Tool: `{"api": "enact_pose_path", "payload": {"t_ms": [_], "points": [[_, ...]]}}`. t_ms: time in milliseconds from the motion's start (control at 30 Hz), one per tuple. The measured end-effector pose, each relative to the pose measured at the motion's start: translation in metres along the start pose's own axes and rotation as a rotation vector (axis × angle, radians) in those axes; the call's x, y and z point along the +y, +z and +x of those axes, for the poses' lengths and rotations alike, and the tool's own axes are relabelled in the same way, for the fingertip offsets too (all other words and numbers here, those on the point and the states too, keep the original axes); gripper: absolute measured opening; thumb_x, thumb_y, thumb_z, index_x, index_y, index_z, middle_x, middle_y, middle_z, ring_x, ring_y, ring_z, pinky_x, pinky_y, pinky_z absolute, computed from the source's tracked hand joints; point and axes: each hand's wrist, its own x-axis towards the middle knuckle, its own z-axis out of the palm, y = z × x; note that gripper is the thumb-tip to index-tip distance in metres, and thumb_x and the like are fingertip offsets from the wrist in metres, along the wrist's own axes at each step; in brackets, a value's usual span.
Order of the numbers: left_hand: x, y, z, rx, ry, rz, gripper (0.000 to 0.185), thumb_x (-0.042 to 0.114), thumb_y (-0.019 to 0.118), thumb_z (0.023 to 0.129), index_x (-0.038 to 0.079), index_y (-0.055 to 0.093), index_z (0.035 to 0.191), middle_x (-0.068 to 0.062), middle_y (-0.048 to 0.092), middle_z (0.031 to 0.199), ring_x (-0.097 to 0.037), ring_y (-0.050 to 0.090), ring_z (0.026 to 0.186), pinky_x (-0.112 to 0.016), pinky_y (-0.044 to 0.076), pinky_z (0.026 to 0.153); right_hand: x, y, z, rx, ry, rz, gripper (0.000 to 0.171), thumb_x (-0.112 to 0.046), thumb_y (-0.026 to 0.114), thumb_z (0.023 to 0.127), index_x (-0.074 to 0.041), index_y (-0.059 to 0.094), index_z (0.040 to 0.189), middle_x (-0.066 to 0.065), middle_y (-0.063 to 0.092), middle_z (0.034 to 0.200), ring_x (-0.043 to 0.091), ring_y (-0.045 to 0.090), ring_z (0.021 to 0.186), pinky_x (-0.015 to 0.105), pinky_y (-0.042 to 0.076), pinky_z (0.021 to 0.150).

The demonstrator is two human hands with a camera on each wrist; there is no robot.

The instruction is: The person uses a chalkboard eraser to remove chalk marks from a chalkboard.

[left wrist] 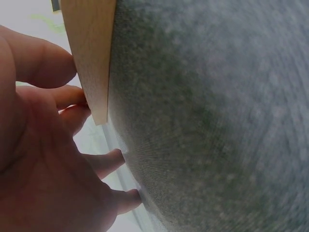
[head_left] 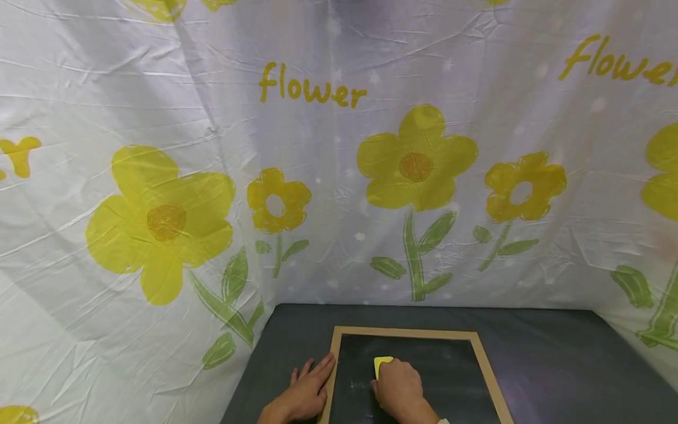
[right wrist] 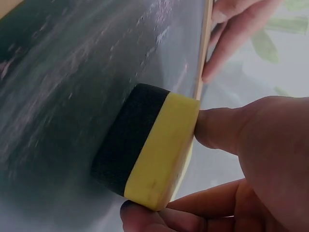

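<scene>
A chalkboard [head_left: 445,368] with a light wooden frame lies on the dark tabletop. My right hand [head_left: 401,390] grips a yellow and black board eraser [right wrist: 159,150] between thumb and fingers. In the right wrist view its black felt side faces the board, where whitish chalk smears show. At the frame's left side, my left hand [head_left: 304,391] rests with fingers extended, fingertips against the wood. The left wrist view shows the thumb and nearer fingers touching the wooden frame [left wrist: 91,58], while the other fingertips meet the grey table surface.
The dark table [head_left: 561,353] extends on both sides of the board. Behind and around it hangs a white curtain [head_left: 328,247] printed with yellow flowers and the word "flower".
</scene>
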Motion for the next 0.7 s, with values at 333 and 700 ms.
{"api": "enact_pose_path", "payload": {"t_ms": [333,700], "points": [[-0.002,0.002,0.004,0.008,-0.014,0.04,0.066,0.013,0.054,0.106,0.015,0.041,0.171,-0.005,0.032,0.181,-0.062,0.024,0.16,-0.091,0.012,0.117,-0.02,0.006,0.004,0.024,-0.079,0.045,0.042,-0.045,0.085,0.094,-0.003,0.08,0.096,0.01,0.072,0.085,0.027,0.071,0.077,0.049,0.065,0.076],[0.0,0.002,0.004,0.014,-0.019,0.049,0.066,0.014,0.054,0.106,0.015,0.042,0.171,-0.005,0.033,0.18,-0.061,0.026,0.16,-0.09,0.013,0.117,-0.036,0.018,0.006,0.064,-0.174,0.051,0.043,-0.048,0.083,0.094,-0.004,0.081,0.097,0.011,0.069,0.087,0.027,0.069,0.076,0.047,0.063,0.07]]}}
